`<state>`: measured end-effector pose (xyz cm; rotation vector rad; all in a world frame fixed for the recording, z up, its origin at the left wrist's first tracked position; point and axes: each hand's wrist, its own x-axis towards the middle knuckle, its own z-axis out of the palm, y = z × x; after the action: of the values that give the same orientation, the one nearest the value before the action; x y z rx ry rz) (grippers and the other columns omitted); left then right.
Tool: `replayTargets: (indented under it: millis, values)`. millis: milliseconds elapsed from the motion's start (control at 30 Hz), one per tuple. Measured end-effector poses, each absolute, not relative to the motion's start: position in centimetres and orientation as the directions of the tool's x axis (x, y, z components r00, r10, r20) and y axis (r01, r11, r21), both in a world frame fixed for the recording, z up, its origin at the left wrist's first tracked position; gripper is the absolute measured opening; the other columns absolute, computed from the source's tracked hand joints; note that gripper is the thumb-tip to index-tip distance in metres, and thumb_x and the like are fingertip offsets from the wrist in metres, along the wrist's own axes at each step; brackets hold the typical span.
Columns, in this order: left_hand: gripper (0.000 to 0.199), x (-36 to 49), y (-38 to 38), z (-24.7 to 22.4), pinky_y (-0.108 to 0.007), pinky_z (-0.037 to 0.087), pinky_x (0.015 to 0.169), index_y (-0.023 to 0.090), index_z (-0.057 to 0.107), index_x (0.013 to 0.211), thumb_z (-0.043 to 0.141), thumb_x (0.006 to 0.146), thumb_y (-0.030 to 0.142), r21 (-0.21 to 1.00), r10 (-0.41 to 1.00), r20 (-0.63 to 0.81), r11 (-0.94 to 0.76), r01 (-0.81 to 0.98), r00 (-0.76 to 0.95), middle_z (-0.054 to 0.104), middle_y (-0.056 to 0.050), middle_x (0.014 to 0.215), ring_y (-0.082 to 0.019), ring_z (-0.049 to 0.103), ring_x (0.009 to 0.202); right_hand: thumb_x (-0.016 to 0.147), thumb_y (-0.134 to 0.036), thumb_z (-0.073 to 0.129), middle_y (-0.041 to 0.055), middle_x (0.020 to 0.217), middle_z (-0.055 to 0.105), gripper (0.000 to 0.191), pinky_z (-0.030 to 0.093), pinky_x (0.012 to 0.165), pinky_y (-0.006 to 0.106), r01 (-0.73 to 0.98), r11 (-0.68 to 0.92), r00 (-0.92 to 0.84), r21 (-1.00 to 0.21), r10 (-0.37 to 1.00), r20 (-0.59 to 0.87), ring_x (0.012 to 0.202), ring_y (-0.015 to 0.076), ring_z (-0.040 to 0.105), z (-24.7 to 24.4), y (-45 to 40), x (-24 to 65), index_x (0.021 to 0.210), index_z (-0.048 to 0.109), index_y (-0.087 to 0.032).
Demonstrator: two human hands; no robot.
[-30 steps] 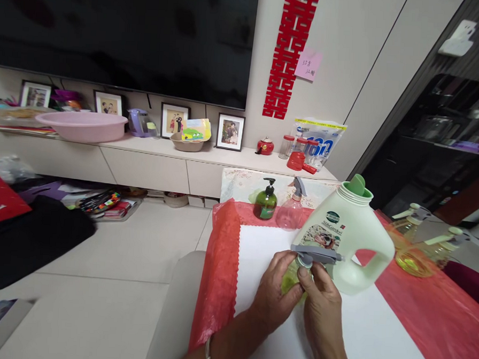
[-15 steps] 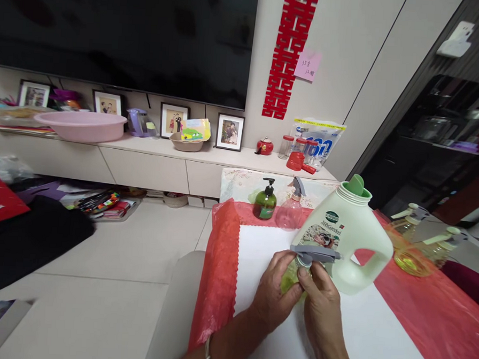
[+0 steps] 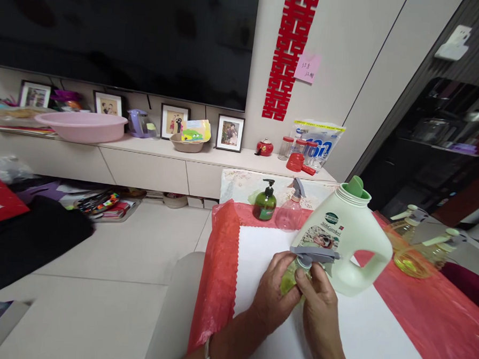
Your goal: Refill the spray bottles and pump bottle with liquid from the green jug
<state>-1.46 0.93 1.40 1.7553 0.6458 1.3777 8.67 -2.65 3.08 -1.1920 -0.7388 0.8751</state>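
Between my hands is a small clear spray bottle [image 3: 287, 284] with yellow-green liquid and a grey trigger head [image 3: 315, 254]. My left hand [image 3: 276, 294] is closed around the bottle's body from the left. On the right side, my right hand [image 3: 321, 299] has its thumb and fingers closed at the neck, just under the trigger head. The hands hide most of the bottle. Right behind them stands a large pale green jug [image 3: 353, 233] with its mouth uncapped and a green spout showing inside. A pink spray bottle [image 3: 289, 211] and a green pump bottle [image 3: 265, 201] stand further back.
White paper [image 3: 255, 255] lies over red plastic sheeting [image 3: 219, 264] on the table. Two spray bottles with yellow liquid, one of them nearer [image 3: 415, 261], stand at the right. Behind, a long cabinet [image 3: 144, 166] holds a pink basin [image 3: 81, 127], picture frames and jars.
My right hand has shifted very slightly at the bottle's neck. The bottle stays in both hands at almost the same place.
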Motion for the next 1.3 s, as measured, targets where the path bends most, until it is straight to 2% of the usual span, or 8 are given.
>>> replayTargets:
  millis: [133,433,567,700,933,1100,1200,1300]
  values:
    - [0.045,-1.48,0.87,1.39,-0.051,0.049,0.104,0.019,0.05,0.13,0.06,0.086,0.018,0.821,0.78,0.564,-0.565,-0.082,0.272,0.057,-0.013,0.124,-0.027,0.058,0.118,0.069,-0.053,0.085,0.0037,0.12,0.063,0.062,0.047,0.099,0.028,-0.184,0.128,0.479,-0.975,0.877,0.024,0.122,0.0229,0.054,3.03,-2.78,8.64,0.117,0.066,-0.018]
    - [0.05,-1.5,0.97,0.94,-0.052,0.048,0.104,0.02,0.047,0.133,0.061,0.086,0.017,0.807,0.767,0.583,-0.584,-0.084,0.27,0.057,-0.013,0.125,-0.028,0.058,0.119,0.062,-0.051,0.089,0.008,0.119,0.064,0.076,0.051,0.09,0.029,-0.185,0.097,0.537,-0.978,0.843,-0.018,0.117,0.0261,0.057,2.88,-2.34,8.62,0.123,0.064,-0.014]
    - [0.047,-1.5,0.93,1.16,-0.051,0.047,0.106,0.02,0.048,0.133,0.06,0.087,0.019,0.817,0.772,0.569,-0.57,-0.088,0.282,0.057,-0.014,0.127,-0.028,0.057,0.12,0.066,-0.052,0.086,0.0061,0.124,0.062,0.073,0.05,0.093,0.028,-0.184,0.122,0.513,-0.975,0.858,0.011,0.12,0.0248,0.056,3.03,-2.58,8.46,0.126,0.063,-0.017]
    - [0.047,-1.45,0.78,1.35,-0.05,0.048,0.105,0.019,0.048,0.133,0.059,0.087,0.02,0.821,0.781,0.565,-0.563,-0.092,0.266,0.058,-0.013,0.125,-0.027,0.058,0.118,0.067,-0.053,0.085,0.0051,0.122,0.063,0.068,0.049,0.097,0.028,-0.191,0.127,0.507,-0.973,0.862,0.013,0.122,0.0242,0.054,3.2,-2.61,8.51,0.121,0.065,-0.017]
    - [0.05,-1.49,0.6,1.67,-0.05,0.046,0.106,0.018,0.047,0.133,0.06,0.084,0.018,0.87,0.828,0.488,-0.486,-0.08,0.275,0.058,-0.012,0.125,-0.027,0.057,0.119,0.058,-0.052,0.089,0.0096,0.118,0.064,0.072,0.053,0.088,0.029,-0.209,0.097,0.575,-0.973,0.817,-0.042,0.119,0.0276,0.056,3.37,-2.31,8.33,0.114,0.067,-0.012]
    - [0.049,-1.39,0.8,1.32,-0.05,0.047,0.104,0.018,0.048,0.132,0.06,0.085,0.017,0.83,0.792,0.553,-0.549,-0.094,0.258,0.058,-0.013,0.124,-0.027,0.058,0.118,0.061,-0.053,0.089,0.0081,0.12,0.063,0.074,0.051,0.091,0.028,-0.216,0.11,0.546,-0.97,0.837,-0.026,0.119,0.0259,0.056,3.4,-2.58,8.13,0.12,0.064,-0.014]
    - [0.048,-1.34,0.92,0.97,-0.049,0.048,0.103,0.019,0.046,0.134,0.06,0.087,0.018,0.798,0.761,0.598,-0.595,-0.099,0.251,0.057,-0.013,0.124,-0.027,0.058,0.117,0.066,-0.055,0.086,0.0057,0.121,0.063,0.07,0.049,0.096,0.027,-0.221,0.122,0.502,-0.968,0.865,-0.005,0.121,0.0238,0.055,3.26,-2.71,8.3,0.119,0.064,-0.016]
    - [0.049,-1.37,0.97,0.71,-0.05,0.048,0.103,0.02,0.046,0.135,0.06,0.087,0.018,0.789,0.753,0.609,-0.608,-0.091,0.25,0.056,-0.013,0.125,-0.027,0.058,0.117,0.069,-0.057,0.084,0.0047,0.121,0.063,0.067,0.048,0.094,0.025,-0.227,0.124,0.49,-0.966,0.871,-0.004,0.12,0.0224,0.055,3.13,-2.68,8.49,0.118,0.065,-0.016]
